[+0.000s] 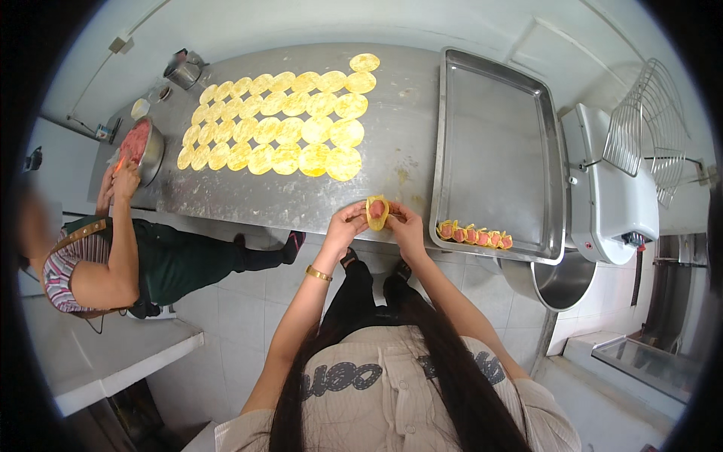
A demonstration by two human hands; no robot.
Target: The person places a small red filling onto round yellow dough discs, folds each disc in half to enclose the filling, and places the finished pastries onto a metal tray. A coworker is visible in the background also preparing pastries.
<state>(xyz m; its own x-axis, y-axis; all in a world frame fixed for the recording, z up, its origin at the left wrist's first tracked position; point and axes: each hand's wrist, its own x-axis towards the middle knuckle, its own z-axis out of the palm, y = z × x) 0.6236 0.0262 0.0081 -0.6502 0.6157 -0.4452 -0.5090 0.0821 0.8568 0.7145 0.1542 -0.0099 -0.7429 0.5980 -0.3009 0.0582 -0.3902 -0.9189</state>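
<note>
Above the near edge of the counter (pixel 263 202), a filled dumpling (pixel 377 211) sits between left hand (pixel 347 224) and right hand (pixel 407 227), the fingers of each grasping one side. Round yellow wrappers (pixel 290 131) lie farther left; a metal tray (pixel 493 151) rests right.

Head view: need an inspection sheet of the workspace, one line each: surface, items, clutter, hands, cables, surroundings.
Surface: metal table, pale smudges.
Items: yellow wrappers in rows on the table; filled pieces along the near edge of the tray.
Clutter: metal pitcher, far left.
Hands: left hand and right hand hold one filled wrapper.
Cables: thin cable-like line on the wall, upper left.
Surroundings: co-worker at a bowl, left; white machine right of the tray.
</note>
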